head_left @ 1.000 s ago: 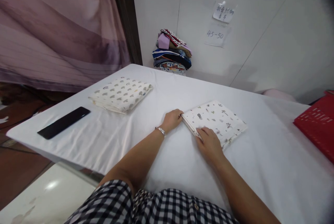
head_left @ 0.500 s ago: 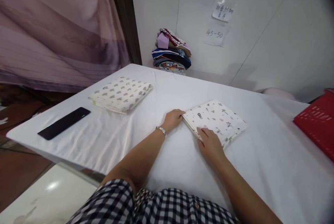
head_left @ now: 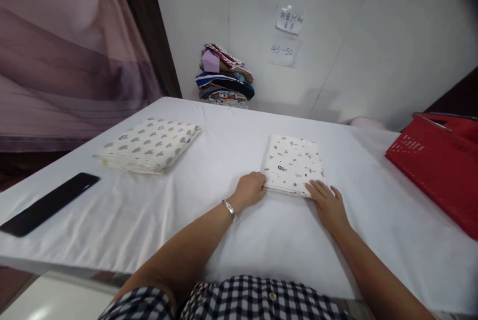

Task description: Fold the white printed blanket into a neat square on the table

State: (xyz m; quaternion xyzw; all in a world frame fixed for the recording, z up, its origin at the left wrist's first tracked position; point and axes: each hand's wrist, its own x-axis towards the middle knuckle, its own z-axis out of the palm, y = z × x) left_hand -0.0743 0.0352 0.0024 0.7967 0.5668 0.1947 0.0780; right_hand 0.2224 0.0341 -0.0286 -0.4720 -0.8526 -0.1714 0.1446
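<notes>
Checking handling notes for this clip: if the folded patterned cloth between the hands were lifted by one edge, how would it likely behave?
The folded patterned cloth is thin layered fabric, so it would probably droop and start unfolding. It looks light for its size. Pushed, it may drag and wrinkle the white table cover rather than glide.

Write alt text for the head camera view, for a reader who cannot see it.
Both hands rest at the near edge of a small folded patterned cloth on a white-covered table: left hand at its left corner, right hand at its right. A second folded cloth and a black phone lie left, a red basket right.
</notes>
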